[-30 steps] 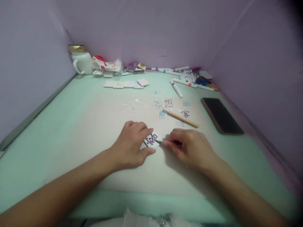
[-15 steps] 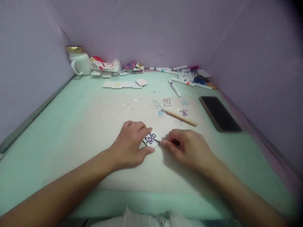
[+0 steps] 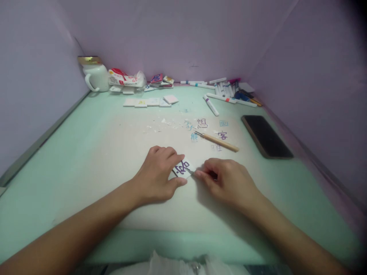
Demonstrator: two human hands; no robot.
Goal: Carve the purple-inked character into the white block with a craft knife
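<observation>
A small white carving block (image 3: 186, 163) with a purple character drawn on it lies on the pale board (image 3: 120, 152). My left hand (image 3: 160, 172) grips the block between thumb and fingers and presses it to the board. In my right hand (image 3: 226, 177) is a carving knife (image 3: 190, 172), pinched close to its blade. The blade's tip touches the block's face near the purple strokes; the rest of the tool is hidden in my fist. Beyond my right hand lies another carving tool (image 3: 219, 142) with a wooden handle and a metal tip.
White shavings (image 3: 164, 121) and handwritten characters (image 3: 202, 123) mark the board's far part. A phone (image 3: 266, 136) lies at right. White blocks (image 3: 150, 102), a marker (image 3: 211, 105), more markers (image 3: 225, 90), a packet (image 3: 126, 78) and a lidded mug (image 3: 97, 78) are further back.
Both hands stay nearly in place, with the knife still on the block. My right hand has shifted very slightly; the whole view has moved a little.
</observation>
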